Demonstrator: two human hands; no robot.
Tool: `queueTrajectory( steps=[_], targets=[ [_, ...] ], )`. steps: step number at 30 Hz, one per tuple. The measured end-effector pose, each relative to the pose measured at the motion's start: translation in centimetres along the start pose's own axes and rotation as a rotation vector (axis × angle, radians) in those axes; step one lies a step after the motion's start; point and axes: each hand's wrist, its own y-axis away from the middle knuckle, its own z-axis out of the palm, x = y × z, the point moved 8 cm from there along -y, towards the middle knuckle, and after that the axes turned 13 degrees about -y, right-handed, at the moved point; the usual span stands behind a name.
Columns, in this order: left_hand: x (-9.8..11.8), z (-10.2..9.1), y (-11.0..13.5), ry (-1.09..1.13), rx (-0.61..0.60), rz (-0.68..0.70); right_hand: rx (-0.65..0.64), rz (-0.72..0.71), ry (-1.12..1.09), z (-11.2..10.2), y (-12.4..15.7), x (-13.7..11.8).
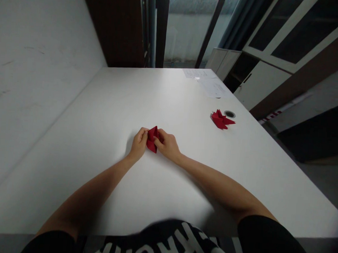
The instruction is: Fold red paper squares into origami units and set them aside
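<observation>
From afar, I see my left hand [139, 143] and right hand [168, 144] each in pinching grip on red paper [151, 135], seemingly part-folded, while the spiky red form [220, 120] on the worktop [113, 104] looks finished.

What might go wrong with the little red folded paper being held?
The small, folded red paper might crease or tear if the left grip and right grip, which hold it from both sides, squeeze too hard.

The spiky, folded red paper shape lies toward the right edge of the smooth white table, so a careless sweep could knock it off.
</observation>
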Motion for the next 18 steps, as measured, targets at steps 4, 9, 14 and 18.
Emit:
queueTrajectory(
  steps=[4, 9, 14, 18],
  targets=[
    [1.5, -0.4, 0.5, -0.139, 0.022, 0.100, -0.030, 0.066, -0.026, 0.2, -0.4, 1.2],
    [1.9, 0.1, 0.8, -0.193, 0.012, 0.162, -0.071, 0.063, -0.009, 0.4, -0.5, 1.7],
    [0.9, 0.4, 0.9, -0.064, 0.013, 0.111, 0.003, 0.042, 0.002, -0.6, -1.0, 2.3],
    [0.9, 1.7, 1.2, 0.070, -0.117, 0.115, -0.063, -0.037, -0.059, -0.3, -0.9, 1.7]
  ],
)
